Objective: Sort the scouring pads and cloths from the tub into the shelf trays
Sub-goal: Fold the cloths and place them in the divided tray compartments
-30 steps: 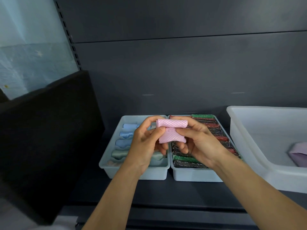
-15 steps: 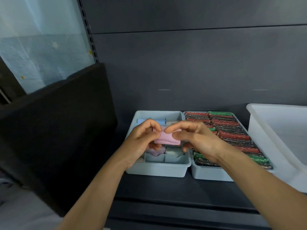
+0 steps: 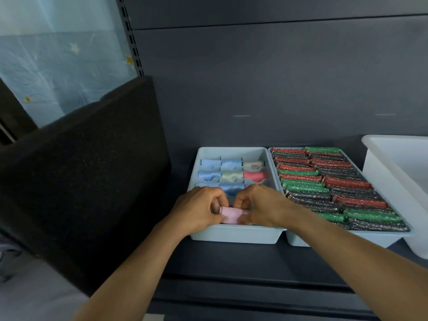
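A folded pink cloth [image 3: 232, 215] sits low in the front row of the divided pale-blue cloth tray [image 3: 234, 236]. My left hand [image 3: 198, 210] pinches its left end and my right hand [image 3: 260, 206] pinches its right end, both with curled fingers. Rolled blue, cream and pink cloths [image 3: 231, 172] fill the compartments behind. To the right, a second pale tray [image 3: 298, 242] is packed with red, green and dark glittery scouring pads [image 3: 333, 188]. The white tub [image 3: 391, 172] stands at the far right, its inside mostly out of view.
A large black foam-like panel [image 3: 88, 181] leans at the left, close to the cloth tray. The dark shelf back wall [image 3: 254, 89] rises behind the trays. The dark shelf front edge [image 3: 243, 281] runs below them.
Both hands have lowered the pink cloth from in front of the trays down into the front row of the cloth tray. The view has shifted left, so the tub's inside is cut off.
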`<state>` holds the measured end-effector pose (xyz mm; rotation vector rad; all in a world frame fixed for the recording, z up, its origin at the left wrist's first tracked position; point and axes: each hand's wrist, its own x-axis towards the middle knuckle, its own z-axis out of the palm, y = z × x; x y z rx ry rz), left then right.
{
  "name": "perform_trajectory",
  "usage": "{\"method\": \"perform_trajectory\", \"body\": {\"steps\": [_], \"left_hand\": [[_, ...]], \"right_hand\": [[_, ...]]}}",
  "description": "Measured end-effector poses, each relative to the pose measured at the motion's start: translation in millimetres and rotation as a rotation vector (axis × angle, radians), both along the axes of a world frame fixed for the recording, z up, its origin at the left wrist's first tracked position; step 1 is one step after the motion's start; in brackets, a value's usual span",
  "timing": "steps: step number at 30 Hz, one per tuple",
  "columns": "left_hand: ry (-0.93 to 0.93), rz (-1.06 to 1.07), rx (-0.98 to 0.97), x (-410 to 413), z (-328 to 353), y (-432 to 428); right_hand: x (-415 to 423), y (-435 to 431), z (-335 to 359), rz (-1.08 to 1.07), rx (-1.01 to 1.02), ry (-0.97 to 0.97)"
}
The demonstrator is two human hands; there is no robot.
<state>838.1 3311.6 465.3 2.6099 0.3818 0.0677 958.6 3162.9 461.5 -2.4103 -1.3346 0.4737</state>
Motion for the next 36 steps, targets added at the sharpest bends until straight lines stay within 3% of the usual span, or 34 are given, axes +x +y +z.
{"method": "perform_trajectory", "body": {"steps": [4,8,15,18,21,24,26,29,36], "left_hand": [[0.129,-0.05,-0.082,5.2,-4.4,9.2],[0.075,-0.057,-0.116,-1.2,-9.1,14.5],[0.03,-0.041,-0.038,-5.3,-8.7,14.2],[0.031,-0.03,-0.028,-3.7,-8.9,12.2],[-0.001,0.02,-0.051,-0.9,-5.5,6.3],[-0.109,0.045,-0.092,10.3,0.6,-12.8],[-0.211,0.029,-0.165,24.1,5.2,-35.9],[-0.305,-0.024,-0.288,49.1,12.2,-84.2],[-0.395,-0.282,-0.332,123.0,18.1,-212.5]], "right_hand": [[-3.9,8.0,6.8,0.089,-0.087,-0.243],[-6.3,20.0,5.6,0.184,-0.162,-0.369],[-1.9,28.2,-1.8,0.238,-0.29,-0.274],[4.7,18.4,3.8,0.249,-0.322,-0.055],[10.0,-8.9,19.8,0.137,-0.15,0.276],[14.5,-42.0,32.9,-0.026,0.242,0.437],[20.2,-66.3,37.2,-0.073,0.397,0.412],[33.8,-109.2,38.4,-0.105,0.468,0.282],[94.9,-235.4,58.4,-0.453,0.693,0.148]]}}
